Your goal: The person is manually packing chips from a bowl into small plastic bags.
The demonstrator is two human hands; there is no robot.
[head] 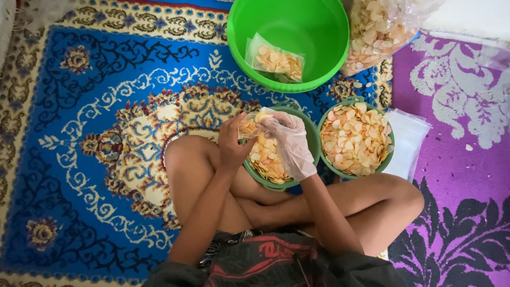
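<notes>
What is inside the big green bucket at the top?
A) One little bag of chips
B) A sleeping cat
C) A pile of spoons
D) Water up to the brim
A: the big green bucket holds just one small clear bag of chips lying on its bottom, while the loose chips sit in the two smaller green bowls nearer the person.
</notes>
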